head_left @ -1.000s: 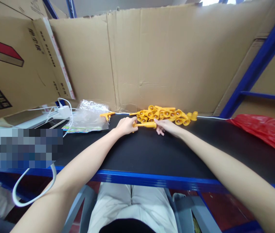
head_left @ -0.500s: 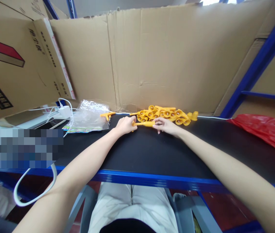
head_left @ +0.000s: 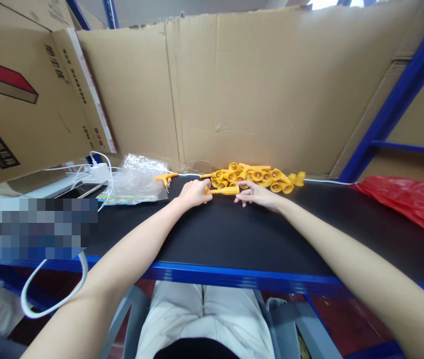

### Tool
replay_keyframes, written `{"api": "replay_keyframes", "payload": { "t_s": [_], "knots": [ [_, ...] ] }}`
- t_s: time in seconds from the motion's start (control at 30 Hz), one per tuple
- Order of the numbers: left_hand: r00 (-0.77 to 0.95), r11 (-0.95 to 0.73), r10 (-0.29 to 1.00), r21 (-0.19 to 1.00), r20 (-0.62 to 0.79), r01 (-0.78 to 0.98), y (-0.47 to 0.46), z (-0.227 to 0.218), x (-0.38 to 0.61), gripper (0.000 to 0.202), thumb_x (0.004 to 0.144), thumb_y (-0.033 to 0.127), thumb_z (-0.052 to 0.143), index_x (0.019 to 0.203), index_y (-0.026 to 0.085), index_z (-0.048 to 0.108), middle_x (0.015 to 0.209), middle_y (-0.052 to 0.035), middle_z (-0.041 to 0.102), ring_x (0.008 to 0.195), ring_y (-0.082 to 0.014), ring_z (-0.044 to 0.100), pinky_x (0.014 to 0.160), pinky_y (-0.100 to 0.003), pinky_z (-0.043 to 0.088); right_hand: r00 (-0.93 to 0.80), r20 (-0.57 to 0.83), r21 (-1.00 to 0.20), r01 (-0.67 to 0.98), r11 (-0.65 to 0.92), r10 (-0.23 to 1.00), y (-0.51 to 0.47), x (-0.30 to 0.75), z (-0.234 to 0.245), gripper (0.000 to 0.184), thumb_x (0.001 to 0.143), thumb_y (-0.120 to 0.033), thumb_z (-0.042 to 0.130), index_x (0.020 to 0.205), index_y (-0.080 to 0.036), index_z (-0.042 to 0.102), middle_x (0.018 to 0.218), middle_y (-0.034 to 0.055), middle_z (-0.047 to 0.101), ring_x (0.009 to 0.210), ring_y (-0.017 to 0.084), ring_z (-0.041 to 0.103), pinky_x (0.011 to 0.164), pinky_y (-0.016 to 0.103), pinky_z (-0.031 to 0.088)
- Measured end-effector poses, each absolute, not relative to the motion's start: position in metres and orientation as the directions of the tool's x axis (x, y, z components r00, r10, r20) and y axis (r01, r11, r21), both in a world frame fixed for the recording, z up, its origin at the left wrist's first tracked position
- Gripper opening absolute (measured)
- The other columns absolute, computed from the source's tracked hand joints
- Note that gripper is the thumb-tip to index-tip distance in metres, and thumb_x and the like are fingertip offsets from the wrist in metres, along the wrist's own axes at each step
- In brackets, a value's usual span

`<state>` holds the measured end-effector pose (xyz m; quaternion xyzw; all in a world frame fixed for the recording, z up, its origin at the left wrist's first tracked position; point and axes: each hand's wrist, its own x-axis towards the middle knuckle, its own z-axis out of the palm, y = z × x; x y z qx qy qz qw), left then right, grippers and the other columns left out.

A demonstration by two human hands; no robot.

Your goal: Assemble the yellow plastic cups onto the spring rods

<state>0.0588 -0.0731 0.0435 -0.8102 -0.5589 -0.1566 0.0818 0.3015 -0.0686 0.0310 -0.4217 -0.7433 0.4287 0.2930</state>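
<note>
My left hand (head_left: 195,192) is closed around the handle end of a yellow corkscrew (head_left: 227,191), which lies level just above the black table. Its ribbed shaft and wider cup-like end point to the right. At that wide end my right hand (head_left: 257,195) has its fingers spread and curved; whether a fingertip touches the rim I cannot tell. Behind both hands lies a pile of yellow corkscrew parts (head_left: 257,175), several showing round, bell-shaped openings. Another yellow corkscrew (head_left: 166,178) with a T-handle and a bare metal spiral lies to the left of my left hand.
A clear plastic bag (head_left: 137,180) lies at the left, beside a white charger (head_left: 100,172) with cables. On the right is a red plastic bag (head_left: 408,199). A cardboard wall (head_left: 272,94) stands behind the table, whose blue front edge (head_left: 234,276) runs close to my lap.
My right hand's fingers have come off the wide end of the corkscrew and spread, shifting slightly right. My left hand has stayed in place with its hold.
</note>
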Motion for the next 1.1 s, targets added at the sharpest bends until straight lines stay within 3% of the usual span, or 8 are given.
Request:
{"api": "replay_keyframes", "payload": {
  "t_s": [0.33, 0.6, 1.1],
  "knots": [
    [0.345, -0.379, 0.867, 0.026, 0.359, 0.925, -0.0749, 0.0437, 0.0591, 0.031, 0.069, 0.035, 0.052, 0.098, 0.025, 0.056, 0.087, -0.0019, 0.065, 0.083, -0.0212, 0.060, 0.068, -0.028, 0.043, -0.461, 0.102, -0.885, 0.363, 0.292, 0.882, -0.0661, 0.3020, 0.0273, 0.042, 0.077, -0.044, 0.058, 0.104, -0.015, 0.045, 0.081, 0.0070, 0.068, 0.057, 0.011, 0.057, 0.058, 0.027, 0.037],
    [0.348, -0.375, 0.876, 0.018, 0.334, 0.927, -0.0787, 0.0463, 0.0609, 0.030, 0.071, 0.035, 0.052, 0.099, 0.024, 0.057, 0.089, -0.0027, 0.066, 0.085, -0.0214, 0.061, 0.069, -0.027, 0.044, -0.417, 0.075, -0.869, 0.419, 0.264, 0.906, -0.0686, 0.2989, 0.0316, 0.038, 0.079, -0.049, 0.053, 0.095, -0.015, 0.054, 0.077, 0.0060, 0.068, 0.060, 0.011, 0.057, 0.055, 0.025, 0.036],
    [0.359, -0.382, 0.868, -0.002, 0.342, 0.924, -0.0779, 0.0453, 0.0609, 0.030, 0.071, 0.035, 0.051, 0.098, 0.024, 0.057, 0.085, -0.0030, 0.066, 0.083, -0.0215, 0.061, 0.067, -0.027, 0.043, -0.416, 0.071, -0.860, 0.434, 0.266, 0.906, -0.0707, 0.2965, 0.0330, 0.038, 0.081, -0.051, 0.050, 0.084, -0.014, 0.056, 0.074, 0.0065, 0.068, 0.058, 0.011, 0.057, 0.054, 0.024, 0.035]
  ]
}}
